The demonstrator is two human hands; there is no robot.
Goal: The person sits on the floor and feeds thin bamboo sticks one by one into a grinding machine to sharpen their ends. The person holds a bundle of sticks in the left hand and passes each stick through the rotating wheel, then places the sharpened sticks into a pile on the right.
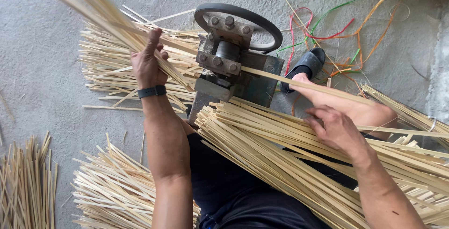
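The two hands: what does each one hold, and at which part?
The left hand grips a bunch of thin bamboo strips partway along their length. The right hand rests its fingers on the strip bundle across the lap; no closed grip shows.

The left hand (147, 63) was raised toward the far side, arm stretched forward, fingers closed in a grip, a dark band round the wrist. The right hand (334, 128) lay nearer, palm down, fingers curled and spread, forearm angled in from the right.

Pale matt bamboo strips (290, 149) are lying lower right; the greasy grey metal machine (234, 65) is sitting at upper centre, its black rubber-rimmed wheel (234, 16) showing dull, on the rough grey concrete floor (42, 70).
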